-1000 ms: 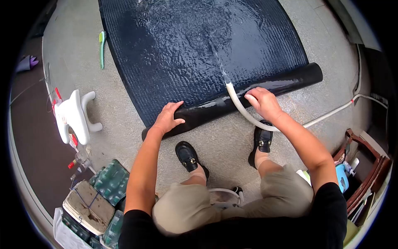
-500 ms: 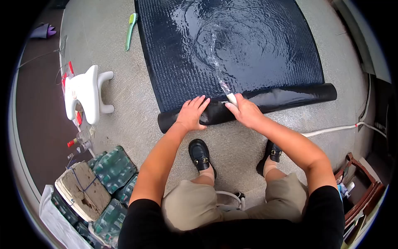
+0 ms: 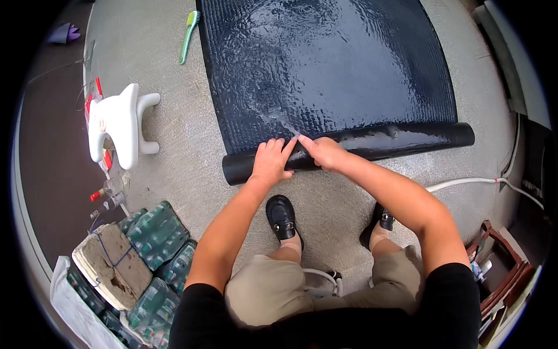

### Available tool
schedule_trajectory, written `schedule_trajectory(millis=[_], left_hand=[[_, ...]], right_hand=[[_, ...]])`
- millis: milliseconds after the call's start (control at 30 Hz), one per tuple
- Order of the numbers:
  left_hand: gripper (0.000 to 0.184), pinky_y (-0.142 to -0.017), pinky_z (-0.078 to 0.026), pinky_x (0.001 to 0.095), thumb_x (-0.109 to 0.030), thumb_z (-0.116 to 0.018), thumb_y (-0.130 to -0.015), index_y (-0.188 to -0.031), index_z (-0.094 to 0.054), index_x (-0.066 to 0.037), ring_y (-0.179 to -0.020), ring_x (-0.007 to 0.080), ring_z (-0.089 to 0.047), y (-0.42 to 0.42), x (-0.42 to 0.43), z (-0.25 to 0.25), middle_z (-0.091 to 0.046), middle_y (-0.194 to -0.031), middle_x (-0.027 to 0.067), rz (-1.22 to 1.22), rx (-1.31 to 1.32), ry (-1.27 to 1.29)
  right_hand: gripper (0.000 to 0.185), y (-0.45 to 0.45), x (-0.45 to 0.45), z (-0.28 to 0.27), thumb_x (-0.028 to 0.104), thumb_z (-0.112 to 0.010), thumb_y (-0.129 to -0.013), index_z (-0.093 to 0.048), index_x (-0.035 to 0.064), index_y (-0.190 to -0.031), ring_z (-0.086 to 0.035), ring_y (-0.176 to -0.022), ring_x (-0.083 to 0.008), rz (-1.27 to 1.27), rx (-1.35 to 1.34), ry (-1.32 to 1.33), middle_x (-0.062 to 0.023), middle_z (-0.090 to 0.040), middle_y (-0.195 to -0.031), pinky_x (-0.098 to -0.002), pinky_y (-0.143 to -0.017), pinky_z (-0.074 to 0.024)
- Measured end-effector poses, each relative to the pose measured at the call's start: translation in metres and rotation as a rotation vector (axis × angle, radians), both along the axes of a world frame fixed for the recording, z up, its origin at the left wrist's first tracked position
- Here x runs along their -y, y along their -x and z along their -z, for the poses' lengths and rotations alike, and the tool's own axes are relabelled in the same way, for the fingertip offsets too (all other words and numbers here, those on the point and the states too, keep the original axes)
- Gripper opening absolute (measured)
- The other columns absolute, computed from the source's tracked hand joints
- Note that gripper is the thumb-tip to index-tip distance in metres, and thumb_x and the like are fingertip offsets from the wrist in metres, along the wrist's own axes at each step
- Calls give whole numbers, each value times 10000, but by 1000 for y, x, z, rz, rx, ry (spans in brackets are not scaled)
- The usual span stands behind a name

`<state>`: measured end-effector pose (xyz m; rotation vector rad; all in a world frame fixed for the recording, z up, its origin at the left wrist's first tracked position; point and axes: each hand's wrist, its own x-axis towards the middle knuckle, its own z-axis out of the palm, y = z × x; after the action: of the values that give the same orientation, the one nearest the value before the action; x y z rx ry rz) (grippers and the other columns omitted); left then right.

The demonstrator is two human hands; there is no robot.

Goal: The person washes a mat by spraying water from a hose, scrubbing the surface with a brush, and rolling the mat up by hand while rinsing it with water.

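Observation:
A black ribbed rubber mat lies wet on the floor, its near edge rolled into a thick tube. My left hand rests on the left part of the roll, fingers stretched out over its top. Close beside it, my right hand is closed around the end of a hose, with the index finger and thumb near its mouth. Most of that end is hidden by my fingers. A short stream of water leaves it toward the upper left and splashes on the mat just beyond the roll.
A green brush lies left of the mat. Further left are a white plastic stool on its side and packs of green bottles with a tied, stained slab. A white hose runs across the floor at right, near a brown wooden frame.
My right hand has moved left, close to my left hand. The water now lands nearer, at the mat's lower left, instead of its upper middle. My left hand stays on the roll.

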<state>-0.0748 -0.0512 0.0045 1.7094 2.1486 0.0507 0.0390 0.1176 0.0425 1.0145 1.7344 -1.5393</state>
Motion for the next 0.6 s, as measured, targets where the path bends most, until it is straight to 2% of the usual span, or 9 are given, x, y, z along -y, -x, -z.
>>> schedule_trajectory(millis=[33,67,100,167,233,300,400,600], left_hand=[[927,-904,-410,404,-344,-867,-519,-1353,-506,-164,-1096,270,-525,-2,6,1,-567,-1195,98,11,-14,-107],[928,-952,-400,433,-329,-864,-512,-1350,-505,-157,-1163,286,-507,-7,13,4,-542,-1275,118,-3,-35,-169],[936,-986,-385,452,-321,-864,-511,-1358,-499,-158,-1204,296,-488,-14,17,4,-518,-1316,130,-30,-65,-178],[993,-1081,-317,505,-343,-879,-520,-1400,-453,-168,-1318,315,-408,-27,19,5,-423,-1433,146,-95,-71,-109],[1019,-1095,-296,518,-368,-884,-527,-1417,-429,-172,-1337,313,-385,-25,18,0,-399,-1453,139,-80,-65,-62],[1061,-1120,-250,544,-436,-890,-536,-1436,-390,-178,-1375,305,-331,-21,14,-1,-349,-1492,116,-36,-74,25],[1054,-1127,-233,547,-432,-870,-581,-1466,-354,-185,-1388,314,-311,-15,12,5,-329,-1503,114,-14,-59,85],[1020,-1127,-231,545,-408,-870,-592,-1451,-370,-179,-1384,309,-312,-15,18,12,-348,-1487,111,-4,-47,16]], right_hand=[[666,2,1,0,542,-348,-938,-665,-43,-911,-573,-545,-297,105,32,54,-174,-602,-674,-429,-549,-445],[633,4,1,0,541,-371,-940,-652,-24,-895,-528,-489,-256,214,64,109,-130,-579,-648,-412,-482,-414],[520,8,-5,-4,496,-413,-936,-598,16,-854,-446,-454,-182,304,117,181,-68,-526,-632,-368,-429,-350],[421,15,-12,-6,448,-407,-902,-520,63,-772,-385,-434,-165,437,54,225,-54,-479,-615,-355,-415,-292],[354,23,-17,-15,428,-396,-876,-452,108,-736,-317,-421,-147,501,41,326,-23,-404,-575,-341,-421,-248],[351,25,-13,-17,431,-392,-876,-445,113,-738,-307,-420,-146,495,56,393,-17,-387,-566,-344,-424,-251],[356,19,-3,-21,444,-366,-889,-420,130,-732,-287,-413,-142,476,96,478,1,-348,-551,-348,-422,-250],[372,-3,8,-21,441,-312,-923,-388,139,-720,-272,-391,-137,471,149,532,10,-347,-544,-355,-416,-263]])
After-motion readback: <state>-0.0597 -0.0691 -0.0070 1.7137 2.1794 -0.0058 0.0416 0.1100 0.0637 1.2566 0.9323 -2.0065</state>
